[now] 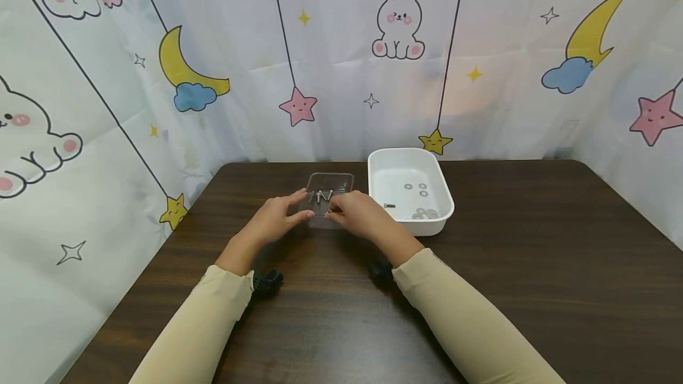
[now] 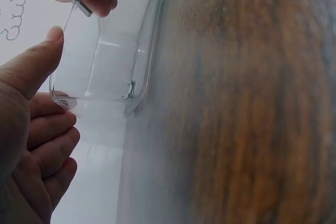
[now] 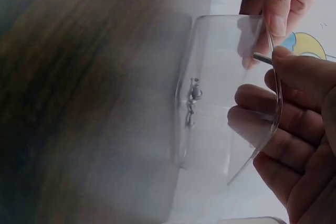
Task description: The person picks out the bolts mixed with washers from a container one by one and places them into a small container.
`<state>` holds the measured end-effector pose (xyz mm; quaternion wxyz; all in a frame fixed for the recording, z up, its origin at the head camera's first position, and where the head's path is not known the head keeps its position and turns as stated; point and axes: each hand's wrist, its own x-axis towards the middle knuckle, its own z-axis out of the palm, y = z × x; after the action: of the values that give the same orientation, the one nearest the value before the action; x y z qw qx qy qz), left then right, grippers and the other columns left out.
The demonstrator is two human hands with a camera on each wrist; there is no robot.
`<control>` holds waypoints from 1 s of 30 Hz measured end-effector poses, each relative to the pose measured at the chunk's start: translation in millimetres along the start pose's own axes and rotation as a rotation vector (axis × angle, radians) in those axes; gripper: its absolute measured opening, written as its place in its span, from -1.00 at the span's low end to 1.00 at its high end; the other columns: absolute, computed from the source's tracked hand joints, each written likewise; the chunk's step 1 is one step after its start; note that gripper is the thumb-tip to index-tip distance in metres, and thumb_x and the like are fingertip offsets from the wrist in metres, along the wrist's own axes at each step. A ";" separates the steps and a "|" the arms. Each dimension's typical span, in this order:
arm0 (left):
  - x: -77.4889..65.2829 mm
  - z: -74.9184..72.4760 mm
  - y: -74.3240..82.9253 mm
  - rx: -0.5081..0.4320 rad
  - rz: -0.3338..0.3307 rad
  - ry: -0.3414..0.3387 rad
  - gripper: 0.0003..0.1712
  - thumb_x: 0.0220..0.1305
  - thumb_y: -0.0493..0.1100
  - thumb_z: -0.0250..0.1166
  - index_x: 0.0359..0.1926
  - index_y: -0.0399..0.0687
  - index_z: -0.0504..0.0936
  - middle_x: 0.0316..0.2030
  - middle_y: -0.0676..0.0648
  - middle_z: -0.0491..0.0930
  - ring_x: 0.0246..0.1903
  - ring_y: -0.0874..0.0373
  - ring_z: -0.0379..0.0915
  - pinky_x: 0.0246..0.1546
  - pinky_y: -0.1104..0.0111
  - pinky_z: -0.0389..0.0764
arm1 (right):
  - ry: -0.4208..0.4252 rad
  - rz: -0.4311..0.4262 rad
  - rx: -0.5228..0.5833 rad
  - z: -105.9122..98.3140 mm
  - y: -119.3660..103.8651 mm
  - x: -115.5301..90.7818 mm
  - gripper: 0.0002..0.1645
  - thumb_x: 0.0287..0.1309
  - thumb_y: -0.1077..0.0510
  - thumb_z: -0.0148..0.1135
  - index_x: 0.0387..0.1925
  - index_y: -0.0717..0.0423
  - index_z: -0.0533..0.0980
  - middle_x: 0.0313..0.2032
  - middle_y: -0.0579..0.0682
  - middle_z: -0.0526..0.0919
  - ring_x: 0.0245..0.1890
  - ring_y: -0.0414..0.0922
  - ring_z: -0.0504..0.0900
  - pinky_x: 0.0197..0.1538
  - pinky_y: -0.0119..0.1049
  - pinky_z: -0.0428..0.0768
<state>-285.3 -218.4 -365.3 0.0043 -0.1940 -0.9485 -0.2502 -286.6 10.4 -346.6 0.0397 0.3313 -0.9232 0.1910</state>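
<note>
A small clear plastic box (image 1: 322, 223) stands on the dark table, with several metal screws (image 1: 323, 196) lying inside it. My right hand (image 1: 358, 213) pinches one metal screw (image 3: 263, 58) between thumb and forefinger at the box's near rim. At the box's left front corner is my left hand (image 1: 273, 218), its thumb and fingers spread apart. In the left wrist view that thumb (image 2: 39, 59) reaches the rim while the other fingers lie loosely bent outside the wall. Loose screws (image 3: 193, 100) also show on the box floor in the right wrist view.
Right of the box stands a white tray (image 1: 400, 172). It holds several flat washers (image 1: 425, 214), smaller ring washers (image 1: 423, 193) and one screw (image 1: 389, 205). Behind the brown table (image 1: 533, 242) hangs a white printed curtain (image 1: 347, 46).
</note>
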 end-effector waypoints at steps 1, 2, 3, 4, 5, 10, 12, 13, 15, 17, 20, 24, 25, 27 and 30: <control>0.0 -0.1 0.0 -0.001 0.000 0.000 -0.20 0.35 0.24 0.18 0.48 0.00 0.26 0.48 -0.06 0.18 0.41 -0.12 0.20 0.35 -0.06 0.31 | 0.003 0.000 -0.003 0.3 -0.2 0.0 -0.82 0.28 0.04 0.30 -0.42 0.00 0.58 -0.54 -0.18 0.58 -0.57 -0.25 0.46 -0.44 -0.37 0.45; 0.1 -0.1 0.0 -0.002 0.000 0.000 -0.20 0.35 0.24 0.18 0.48 0.01 0.26 0.48 -0.05 0.18 0.41 -0.12 0.20 0.35 -0.06 0.31 | 0.007 0.000 -0.006 0.7 -0.2 0.0 -0.83 0.28 0.04 0.30 -0.40 0.00 0.59 -0.53 -0.18 0.60 -0.56 -0.25 0.47 -0.43 -0.37 0.47; 0.4 0.0 -0.2 -0.004 -0.001 0.001 -0.20 0.35 0.25 0.18 0.47 0.01 0.26 0.48 -0.05 0.18 0.41 -0.12 0.20 0.35 -0.05 0.31 | 0.011 -0.001 -0.008 1.1 -0.2 0.2 -0.84 0.27 0.05 0.30 -0.38 0.01 0.61 -0.51 -0.17 0.62 -0.55 -0.26 0.48 -0.41 -0.36 0.50; 0.7 0.1 -0.3 -0.005 -0.001 0.001 -0.20 0.35 0.25 0.18 0.47 0.02 0.27 0.47 -0.05 0.19 0.40 -0.12 0.21 0.35 -0.05 0.31 | 0.015 -0.002 -0.009 1.5 -0.1 0.2 -0.86 0.27 0.05 0.31 -0.36 0.01 0.63 -0.48 -0.17 0.65 -0.54 -0.27 0.50 -0.39 -0.36 0.52; 0.8 0.1 -0.2 -0.007 0.000 0.001 -0.20 0.35 0.25 0.18 0.47 0.01 0.27 0.47 -0.05 0.19 0.40 -0.12 0.21 0.35 -0.05 0.31 | 0.017 -0.002 -0.010 1.8 -0.1 0.1 -0.86 0.27 0.05 0.31 -0.35 0.01 0.64 -0.46 -0.16 0.67 -0.53 -0.27 0.52 -0.38 -0.35 0.54; -0.2 -0.5 0.6 -0.011 0.003 -0.004 -0.19 0.35 0.24 0.19 0.48 0.00 0.26 0.47 -0.07 0.19 0.40 -0.12 0.21 0.34 -0.06 0.32 | 0.024 -0.003 -0.015 2.8 0.6 0.0 -0.87 0.26 0.04 0.32 -0.31 0.00 0.67 -0.40 -0.15 0.71 -0.49 -0.28 0.56 -0.33 -0.33 0.60; -0.4 -0.6 0.9 -0.011 0.004 -0.005 -0.20 0.35 0.24 0.19 0.48 0.00 0.26 0.47 -0.07 0.19 0.40 -0.12 0.22 0.34 -0.06 0.32 | 0.025 0.001 -0.014 2.9 0.9 -0.2 -0.87 0.26 0.04 0.32 -0.31 -0.01 0.67 -0.40 -0.15 0.71 -0.50 -0.28 0.55 -0.34 -0.33 0.59; -0.5 -0.6 1.1 -0.011 0.002 -0.004 -0.20 0.35 0.24 0.19 0.47 0.00 0.26 0.47 -0.07 0.19 0.40 -0.12 0.22 0.34 -0.06 0.32 | 0.024 0.002 -0.012 2.9 1.0 -0.4 -0.88 0.26 0.04 0.32 -0.30 -0.01 0.67 -0.40 -0.16 0.71 -0.50 -0.28 0.55 -0.34 -0.33 0.58; -0.6 -0.8 1.6 -0.011 0.000 -0.005 -0.20 0.35 0.23 0.19 0.47 0.00 0.26 0.47 -0.07 0.19 0.40 -0.12 0.22 0.34 -0.06 0.32 | 0.022 0.004 -0.004 2.2 1.2 -1.1 -0.88 0.26 0.04 0.32 -0.30 -0.01 0.67 -0.40 -0.16 0.71 -0.50 -0.28 0.55 -0.33 -0.32 0.58; -0.7 -1.1 2.0 -0.010 -0.002 -0.005 -0.21 0.35 0.22 0.20 0.47 0.00 0.26 0.47 -0.06 0.19 0.40 -0.12 0.22 0.34 -0.06 0.32 | 0.026 -0.002 0.004 1.0 1.8 -1.6 -0.88 0.27 0.04 0.31 -0.29 -0.02 0.68 -0.39 -0.17 0.71 -0.48 -0.28 0.55 -0.31 -0.32 0.59; -1.0 -2.1 2.8 -0.010 -0.007 -0.007 -0.21 0.35 0.22 0.19 0.47 0.00 0.26 0.47 -0.07 0.19 0.40 -0.12 0.22 0.34 -0.06 0.32 | 0.050 -0.016 0.026 -3.2 3.8 -3.1 -0.88 0.28 0.05 0.30 -0.27 -0.03 0.69 -0.36 -0.17 0.72 -0.43 -0.28 0.59 -0.25 -0.30 0.62; -1.3 -2.9 3.5 -0.011 -0.008 -0.008 -0.21 0.36 0.23 0.19 0.47 -0.01 0.26 0.47 -0.10 0.19 0.39 -0.13 0.22 0.34 -0.08 0.32 | 0.125 -0.019 0.063 -12.3 11.4 -7.1 -0.86 0.29 0.05 0.28 -0.22 -0.01 0.69 -0.31 -0.14 0.74 -0.35 -0.24 0.64 -0.18 -0.26 0.65; -1.2 -2.8 3.6 -0.012 -0.011 -0.009 -0.21 0.35 0.23 0.19 0.47 0.00 0.27 0.47 -0.09 0.19 0.39 -0.13 0.22 0.34 -0.07 0.32 | 0.147 -0.013 0.072 -14.9 14.6 -8.7 -0.85 0.29 0.05 0.28 -0.21 0.00 0.69 -0.30 -0.12 0.74 -0.33 -0.22 0.65 -0.17 -0.25 0.65; -1.1 -2.8 3.8 -0.012 -0.013 -0.012 -0.20 0.35 0.24 0.19 0.47 0.00 0.26 0.47 -0.09 0.19 0.40 -0.12 0.22 0.35 -0.07 0.31 | 0.181 0.014 0.093 -20.6 22.6 -12.7 -0.83 0.31 0.04 0.26 -0.19 0.01 0.69 -0.27 -0.10 0.75 -0.29 -0.19 0.67 -0.15 -0.21 0.66; -0.8 -2.9 3.8 -0.012 -0.011 -0.013 -0.21 0.35 0.22 0.20 0.47 -0.01 0.27 0.47 -0.09 0.19 0.40 -0.11 0.21 0.35 -0.06 0.30 | 0.210 0.072 0.123 -29.7 38.6 -19.3 -0.79 0.33 0.02 0.23 -0.16 0.03 0.68 -0.22 -0.06 0.75 -0.20 -0.11 0.69 -0.07 -0.13 0.65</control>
<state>-283.4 -216.9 -361.1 -0.0046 -0.1905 -0.9480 -0.2549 -297.5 60.5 -335.6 0.1088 0.2780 -0.9117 0.2823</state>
